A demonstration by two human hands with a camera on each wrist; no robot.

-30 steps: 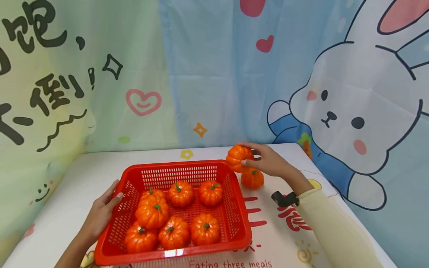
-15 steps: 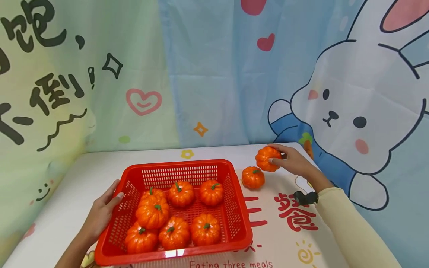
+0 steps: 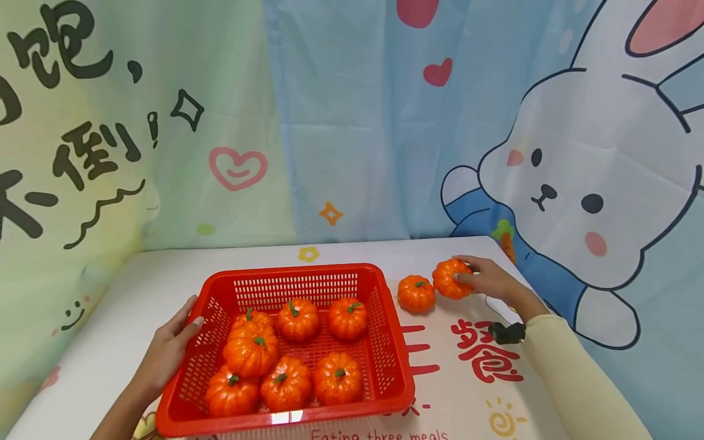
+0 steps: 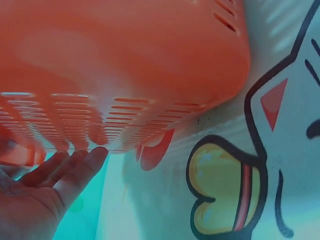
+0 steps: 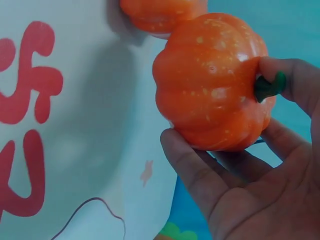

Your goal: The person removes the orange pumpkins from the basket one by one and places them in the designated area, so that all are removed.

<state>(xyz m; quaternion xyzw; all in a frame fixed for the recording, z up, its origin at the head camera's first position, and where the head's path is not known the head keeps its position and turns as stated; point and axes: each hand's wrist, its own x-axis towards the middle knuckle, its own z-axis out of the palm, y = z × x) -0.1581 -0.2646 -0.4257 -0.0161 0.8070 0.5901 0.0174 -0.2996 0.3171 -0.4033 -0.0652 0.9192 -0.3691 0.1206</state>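
Glossy orange plastic-looking mini pumpkin point(image 3: 453, 278), squat and deeply ribbed, is clamped in the right hand point(image 3: 492, 282). Right wrist view: thumb by the curved green stem point(image 5: 269, 87), other fingers curled under the body; yellowish flecks over the shiny skin. It sits at the tabletop's far right, just beside a second pumpkin point(image 3: 416, 294) of the same lobed shape, which rests on the tabletop point(image 3: 165, 266). Can't tell if the held one touches the surface.

Left hand point(image 3: 167, 347) lies along the left side of a red plastic basket point(image 3: 395, 373); fingers fairly straight, slightly apart, tips against the outer wall in the left wrist view. Basket: rectangular, rounded corners, smooth thick rim, slotted walls. Seven ribbed pumpkins point(image 3: 338, 379) inside, green stems, one at left apparently stacked over its neighbours.

Tabletop white to cream, smooth, printed with red characters point(image 3: 486, 351) and a sun outline. Pale yellow fabric sleeve point(image 3: 577, 373) on right arm, small black device point(image 3: 507, 333) at the wrist. Creased cloth backdrop point(image 3: 341, 122) behind, rabbit print point(image 3: 572, 171) at right.
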